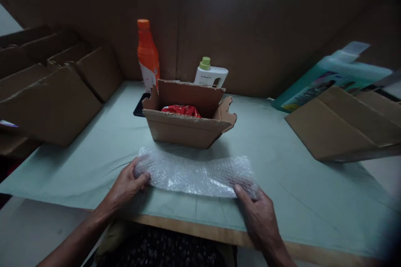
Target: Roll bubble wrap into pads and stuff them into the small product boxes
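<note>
Hands [130, 181] clamp opposite ends of crinkly, glossy, oblong bubble wrap [197, 175].

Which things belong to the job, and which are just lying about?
Likely job: bubble wrap, held by left hand and right hand; middle box; red item inside.

Probably idle: orange bottle; white bottle; teal jug; dark flat object; left boxes; right box.

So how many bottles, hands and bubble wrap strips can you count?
Bottles: 3 (orange bottle, white bottle, teal bottle)
Hands: 2 (left hand, right hand)
Bubble wrap strip: 1
Total: 6
</note>
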{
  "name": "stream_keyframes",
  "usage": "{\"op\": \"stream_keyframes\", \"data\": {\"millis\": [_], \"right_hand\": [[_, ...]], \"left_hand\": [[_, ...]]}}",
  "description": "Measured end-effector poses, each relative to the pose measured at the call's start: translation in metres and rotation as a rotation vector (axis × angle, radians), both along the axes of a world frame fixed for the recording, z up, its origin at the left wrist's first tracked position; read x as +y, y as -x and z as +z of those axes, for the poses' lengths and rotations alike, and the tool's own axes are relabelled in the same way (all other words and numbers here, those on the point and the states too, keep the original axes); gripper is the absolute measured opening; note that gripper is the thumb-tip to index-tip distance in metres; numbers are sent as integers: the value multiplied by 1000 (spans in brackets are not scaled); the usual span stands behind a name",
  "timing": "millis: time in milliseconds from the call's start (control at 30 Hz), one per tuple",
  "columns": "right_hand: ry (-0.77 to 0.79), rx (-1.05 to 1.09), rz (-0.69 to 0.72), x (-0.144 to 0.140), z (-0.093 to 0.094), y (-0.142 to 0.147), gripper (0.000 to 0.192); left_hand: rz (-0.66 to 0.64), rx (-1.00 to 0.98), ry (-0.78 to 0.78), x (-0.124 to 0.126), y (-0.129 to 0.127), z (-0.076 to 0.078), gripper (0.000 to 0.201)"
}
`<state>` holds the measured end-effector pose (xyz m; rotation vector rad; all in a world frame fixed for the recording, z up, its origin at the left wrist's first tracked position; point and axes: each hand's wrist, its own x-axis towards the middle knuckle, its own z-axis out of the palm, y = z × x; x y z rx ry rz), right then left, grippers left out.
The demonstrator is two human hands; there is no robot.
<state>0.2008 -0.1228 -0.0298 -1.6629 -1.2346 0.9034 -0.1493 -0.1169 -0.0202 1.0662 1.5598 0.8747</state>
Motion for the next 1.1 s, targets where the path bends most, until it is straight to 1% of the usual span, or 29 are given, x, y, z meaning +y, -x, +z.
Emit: {"op": "stream_keyframes", "data": {"millis": [33,100,167,200,233,267,300,333,367,400,433,467,500,533,567,600,633,700,767,800,833,867,900,933,1000,1067,1100], "right_hand": [[19,-24,-20,-2,-3,-10,40],[-4,-138,-102,-9,-5,-34,50],[-53,-338,-181,-18,-1,-52,53],[-85,-443,-183,-21,4,-53,49],[-136,-531,-149,-21,9,-49,43],[-211,-595,-73,-19,14,-38,36],[-303,-640,41,-13,18,-21,30],[-406,-671,179,-4,21,1,27],[-504,-696,332,7,22,25,28],[-564,-737,483,19,21,50,32],[-591,-773,616,30,19,73,35],[-582,-810,723,40,14,91,38],[-565,-846,802,47,8,101,40],[-550,-879,851,52,1,103,40],[-543,-912,868,53,-6,96,40],[-551,-945,853,52,-13,82,39],[-564,-976,816,49,-19,61,38],[-553,-1033,666,40,-26,13,38],[-477,-1049,479,34,-25,-28,36],[-441,-1038,410,34,-22,-41,34],[-415,-1018,368,36,-20,-47,33],[-400,-998,350,40,-17,-47,33],[-395,-980,349,46,-16,-43,34],[-391,-967,356,54,-15,-35,37],[-385,-953,388,70,-18,-16,42],[-403,-944,446,80,-23,-5,37],[-425,-941,463,83,-25,-4,34]], "left_hand": [[-8,77,7,-6,15,-3,73],[-26,279,12,-20,42,-2,75],[6,567,-35,-33,61,7,77],[34,724,-104,-36,65,13,75],[56,868,-211,-36,64,18,71],[59,975,-353,-34,58,23,65],[24,1039,-506,-30,47,25,59],[-59,1058,-642,-24,33,24,53],[-180,1047,-743,-18,17,20,51],[-334,1023,-793,-11,2,14,51],[-488,1005,-802,-5,-11,7,52],[-626,991,-783,1,-20,-1,55],[-738,984,-748,5,-22,-9,58],[-811,984,-712,7,-19,-16,61],[-851,987,-682,7,-10,-22,62],[-861,995,-661,5,3,-27,61],[-843,1007,-651,1,19,-30,61],[-738,1049,-640,-10,50,-35,58],[-555,1093,-613,-19,75,-38,54],[-446,1110,-590,-22,82,-39,53],[-340,1125,-566,-24,86,-41,51],[-251,1143,-545,-24,87,-42,51],[-189,1165,-526,-22,86,-44,53],[-155,1188,-518,-20,82,-46,54],[-156,1208,-538,-16,73,-49,45],[-184,1184,-578,-13,65,-50,29],[-185,1167,-596,-11,62,-49,25]]}}
